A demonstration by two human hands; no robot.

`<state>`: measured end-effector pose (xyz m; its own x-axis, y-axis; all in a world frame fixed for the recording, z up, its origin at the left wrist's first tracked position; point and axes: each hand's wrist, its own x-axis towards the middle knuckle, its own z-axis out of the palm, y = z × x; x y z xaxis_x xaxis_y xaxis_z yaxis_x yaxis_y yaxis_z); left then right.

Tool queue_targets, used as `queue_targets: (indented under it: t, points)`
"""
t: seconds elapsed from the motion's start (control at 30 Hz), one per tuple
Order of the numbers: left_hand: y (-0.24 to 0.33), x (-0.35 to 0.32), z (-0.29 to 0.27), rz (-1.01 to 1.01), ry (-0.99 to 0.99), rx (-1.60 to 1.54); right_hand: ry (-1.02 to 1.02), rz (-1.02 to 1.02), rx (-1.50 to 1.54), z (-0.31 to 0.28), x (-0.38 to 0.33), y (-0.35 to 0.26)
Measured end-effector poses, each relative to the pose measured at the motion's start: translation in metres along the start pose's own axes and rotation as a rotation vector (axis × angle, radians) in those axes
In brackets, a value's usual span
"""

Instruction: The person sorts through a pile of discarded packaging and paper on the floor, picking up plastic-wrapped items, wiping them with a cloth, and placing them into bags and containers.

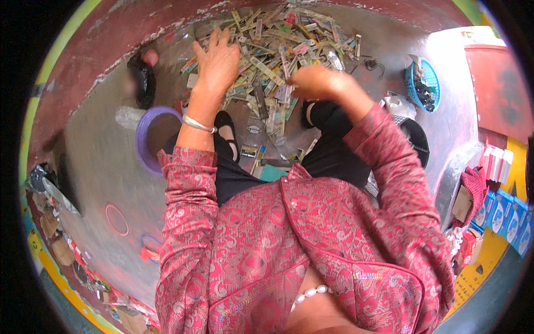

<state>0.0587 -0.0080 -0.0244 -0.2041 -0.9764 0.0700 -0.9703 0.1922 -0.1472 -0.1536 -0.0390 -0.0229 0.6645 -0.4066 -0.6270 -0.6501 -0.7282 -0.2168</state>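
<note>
A loose heap of narrow, flat packaged strips (267, 69) in pale green, yellow and white lies on the floor in front of my feet. My left hand (218, 65), a silver bangle on its wrist, hovers at the heap's left side with spread fingers and nothing visible in it. Over the heap's right part is my right hand (318, 82), slightly blurred, its fingers curled inward. Whatever those fingers may hold is hidden. Between my shoes, a dark flat strip (260, 100) lies among the paler ones.
A purple basin (146, 139) stands left of my legs. Farther left are a black plastic bag (143, 83) and a thin pink ring (117, 219). At the right stand a blue basket (436, 83) with dark contents and a black container (418, 142). Blue boxes (503, 214) line the far right.
</note>
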Motion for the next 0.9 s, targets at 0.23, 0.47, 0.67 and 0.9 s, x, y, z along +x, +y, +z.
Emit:
queue_targets:
  t: [0.23,0.47,0.67,0.9]
  points:
    - [-0.012,0.004,-0.008,-0.087,-0.184,-0.274,0.172,-0.174,0.011,0.005,0.071,0.119]
    - [-0.008,0.003,0.013,-0.012,-0.435,-0.195,-0.132,-0.109,0.256,0.056,0.171,0.120]
    - [0.003,-0.005,0.016,0.043,-0.584,-0.212,0.034,-0.039,0.004,0.103,0.234,0.098]
    - [0.018,0.004,0.032,0.095,-0.614,-0.176,0.274,-0.025,-0.108,0.165,0.288,0.109]
